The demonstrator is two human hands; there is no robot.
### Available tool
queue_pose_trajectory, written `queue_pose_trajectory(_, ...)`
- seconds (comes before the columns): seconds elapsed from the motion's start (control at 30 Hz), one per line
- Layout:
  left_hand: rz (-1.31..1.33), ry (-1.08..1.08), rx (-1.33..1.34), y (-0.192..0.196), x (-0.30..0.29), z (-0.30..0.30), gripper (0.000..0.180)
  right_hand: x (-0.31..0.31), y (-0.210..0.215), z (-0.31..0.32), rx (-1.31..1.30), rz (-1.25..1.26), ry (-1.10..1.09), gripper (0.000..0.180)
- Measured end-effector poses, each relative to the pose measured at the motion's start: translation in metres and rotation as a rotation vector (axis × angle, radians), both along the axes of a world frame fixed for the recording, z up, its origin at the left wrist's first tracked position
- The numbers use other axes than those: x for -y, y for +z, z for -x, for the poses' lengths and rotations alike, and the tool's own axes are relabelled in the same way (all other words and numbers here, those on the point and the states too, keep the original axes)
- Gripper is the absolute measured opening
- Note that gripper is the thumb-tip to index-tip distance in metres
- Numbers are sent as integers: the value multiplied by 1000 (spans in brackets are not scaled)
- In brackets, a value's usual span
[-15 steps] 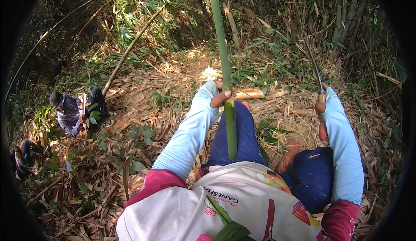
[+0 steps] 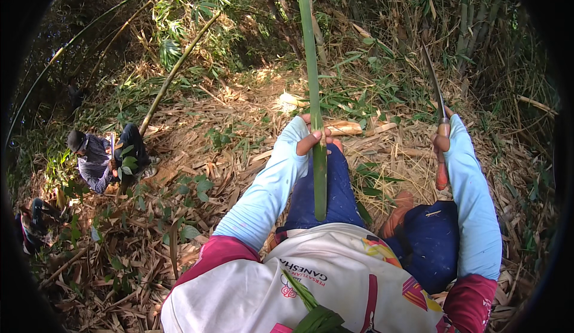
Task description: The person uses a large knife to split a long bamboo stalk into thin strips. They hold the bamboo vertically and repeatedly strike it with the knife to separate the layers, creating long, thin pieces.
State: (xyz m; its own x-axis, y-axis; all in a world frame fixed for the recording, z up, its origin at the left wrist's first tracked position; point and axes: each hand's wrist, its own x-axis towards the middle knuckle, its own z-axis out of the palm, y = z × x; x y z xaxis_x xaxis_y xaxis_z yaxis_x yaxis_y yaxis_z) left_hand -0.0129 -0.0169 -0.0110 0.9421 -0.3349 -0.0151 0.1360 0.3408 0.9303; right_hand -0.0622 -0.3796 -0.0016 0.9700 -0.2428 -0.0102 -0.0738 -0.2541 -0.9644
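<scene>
Upright in front of me stands a long green split bamboo strip (image 2: 313,75), its lower end close to my shirt. My left hand (image 2: 309,142) is closed around it at a node, thumb across the face and fingertips showing on the right side. Off to the right, my right hand (image 2: 443,137) grips a machete (image 2: 435,87) by its wooden handle. The dark blade points up and away, apart from the bamboo, and the reddish handle end sticks out below my fist.
Dry leaves and split bamboo pieces (image 2: 344,128) cover the ground beyond my knees. At the left sits a person in a checked shirt (image 2: 95,162), holding a blade. Another person (image 2: 34,222) is partly visible lower left. A leaning bamboo pole (image 2: 182,61) rises behind; dense bamboo stems stand at the back right.
The bamboo strip has turned slightly in my left hand, and its top has shifted a little right. The machete in my right hand has moved only slightly.
</scene>
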Motion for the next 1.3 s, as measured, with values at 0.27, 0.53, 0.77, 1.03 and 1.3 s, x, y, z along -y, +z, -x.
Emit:
queue_pose_trajectory(0.27, -41, 29, 150, -13, 1, -1, 49, -20, 8, 4, 330, -79, 29, 81)
queue_pose_trajectory(0.53, 183, -53, 6, -22, 4, -5, 45, -22, 11, 14, 212, 264, 10, 79)
queue_pose_trajectory(0.77, 96, -88, -10, -14, 1, -4, 50, -31, 19, 22, 181, 462, 26, 67)
queue_pose_trajectory(1.03, 19, -95, 16, -4, 0, -1, 49, -39, 16, 26, 153, 541, 80, 36)
queue_pose_trajectory(1.3, -6, -103, 32, 4, 0, 11, 59, -50, 10, 28, 272, 566, 153, 30)
